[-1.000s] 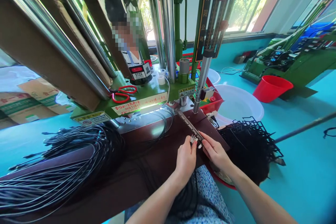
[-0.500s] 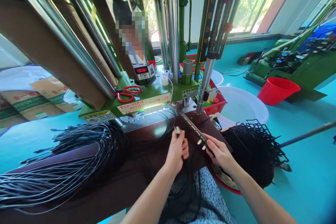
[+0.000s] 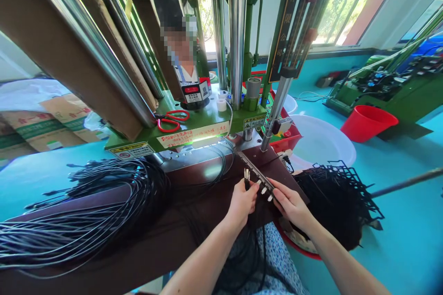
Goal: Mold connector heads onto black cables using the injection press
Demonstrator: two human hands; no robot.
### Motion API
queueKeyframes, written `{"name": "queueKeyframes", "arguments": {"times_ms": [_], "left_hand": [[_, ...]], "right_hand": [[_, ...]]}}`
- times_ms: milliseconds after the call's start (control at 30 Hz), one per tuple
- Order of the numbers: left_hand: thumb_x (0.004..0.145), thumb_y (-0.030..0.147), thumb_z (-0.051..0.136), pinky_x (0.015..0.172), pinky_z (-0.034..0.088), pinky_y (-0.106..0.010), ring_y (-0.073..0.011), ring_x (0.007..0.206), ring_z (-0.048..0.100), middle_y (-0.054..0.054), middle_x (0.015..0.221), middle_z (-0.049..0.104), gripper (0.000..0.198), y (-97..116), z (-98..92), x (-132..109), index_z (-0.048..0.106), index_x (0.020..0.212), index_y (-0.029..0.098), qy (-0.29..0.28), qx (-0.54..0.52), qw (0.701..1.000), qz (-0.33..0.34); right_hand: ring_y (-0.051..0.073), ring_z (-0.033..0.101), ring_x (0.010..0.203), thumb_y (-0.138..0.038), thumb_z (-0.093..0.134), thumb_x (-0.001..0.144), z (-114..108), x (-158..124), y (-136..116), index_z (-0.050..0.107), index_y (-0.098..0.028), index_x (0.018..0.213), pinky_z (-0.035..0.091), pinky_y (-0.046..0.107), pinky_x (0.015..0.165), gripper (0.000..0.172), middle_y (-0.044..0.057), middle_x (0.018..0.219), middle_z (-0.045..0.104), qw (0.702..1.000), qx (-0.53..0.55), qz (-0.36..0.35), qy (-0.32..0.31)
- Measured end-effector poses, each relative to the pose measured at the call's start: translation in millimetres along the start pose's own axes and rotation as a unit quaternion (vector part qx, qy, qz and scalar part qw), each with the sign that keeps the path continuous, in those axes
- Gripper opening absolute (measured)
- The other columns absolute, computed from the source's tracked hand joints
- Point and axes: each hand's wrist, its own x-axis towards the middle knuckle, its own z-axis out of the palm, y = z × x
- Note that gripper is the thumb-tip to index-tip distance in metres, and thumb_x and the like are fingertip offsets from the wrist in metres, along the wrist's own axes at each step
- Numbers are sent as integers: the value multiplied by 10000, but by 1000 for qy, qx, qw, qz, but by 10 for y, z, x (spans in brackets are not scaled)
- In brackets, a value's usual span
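Latest change: the left hand (image 3: 242,205) has brought its black cable (image 3: 247,185) in just beside the metal bar (image 3: 256,172), metal tip up. The left hand is closed, pinching that cable near the tip. The right hand (image 3: 290,207) is closed on the near end of the bar, fingers (image 3: 277,195) against it. The bar lies tilted across a brown board (image 3: 258,156) in front of a green press (image 3: 194,129), with a row of small metal clips along it. The 2 hands are close together, so the cable tip sits right by the clips. It's hard to tell if the tip touches the bar. Left of the hands is a big bundle of black cables (image 3: 121,212). Right is a black tangle (image 3: 332,203) in a red basin (image 3: 297,244). Loose cable loops (image 3: 221,166) lie on the board by the press. Red scissors (image 3: 172,120) sit on the press. A co-worker (image 3: 185,73) stands behind the steel columns (image 3: 237,32).
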Motion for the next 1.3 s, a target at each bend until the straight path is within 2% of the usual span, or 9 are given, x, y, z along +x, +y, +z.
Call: {"name": "queueKeyframes", "arguments": {"times_ms": [133,267,400,633,833,1000,1067,1200,1300], "left_hand": [[634,481,643,290,115,-151,-12,271,201,137,377,283,384,-12,-23,30,372,668,210,5,18,1000,20],[720,515,546,327,266,-151,-31,346,346,83,469,403,351,37,-90,64,460,715,175,55,15,992,115],[747,552,491,292,124,-127,-28,309,186,132,442,258,330,91,-144,50,395,801,241,103,-39,988,105],[673,563,568,263,83,-143,-19,280,143,131,372,235,398,46,-90,12,387,639,211,-39,7,999,-9],[652,533,596,273,94,-151,-11,279,144,125,357,239,397,99,-160,30,406,581,192,-71,-11,997,-19],[656,521,585,284,77,-163,-17,280,137,126,344,220,390,86,-204,67,394,558,196,-51,9,999,-16],[689,522,550,292,112,-168,-24,289,167,118,359,244,377,73,-214,85,417,571,190,-31,39,999,9],[793,488,444,370,275,-176,-59,376,376,61,431,419,357,87,-266,100,540,717,153,53,146,974,163],[843,460,379,376,269,-172,-64,347,345,96,383,381,296,93,-305,94,487,839,184,131,148,953,229]], "right_hand": [[77,294,440,-494,471,841,22,-7,-53,462,-142,1272,182,204,400,557,-55,504,369,998,-61,-18,-7],[65,311,429,-522,536,787,46,-7,-94,534,-154,1201,204,197,387,554,-31,551,452,999,34,15,14],[47,296,382,-540,610,717,52,-25,-150,545,-168,1187,191,171,336,603,-45,513,429,992,109,44,51],[36,236,320,-572,609,700,38,-61,-202,489,-115,1241,122,164,296,719,-82,418,346,992,103,66,24],[41,264,378,-543,541,780,-14,-40,-112,474,-125,1256,138,179,344,638,-53,498,397,998,60,34,-7],[63,289,432,-500,505,821,-9,-25,-54,452,-134,1280,186,191,380,590,-52,523,371,999,-20,-10,-39],[64,287,435,-495,506,822,-3,-21,-46,472,-145,1266,196,192,385,566,-50,522,380,999,-14,-6,-34],[49,289,420,-516,542,791,-3,-14,-64,515,-168,1227,196,185,373,558,-24,571,459,998,53,26,3],[43,266,395,-545,580,748,-8,-19,-97,503,-163,1236,149,169,346,624,-47,525,399,995,90,44,14]]}}
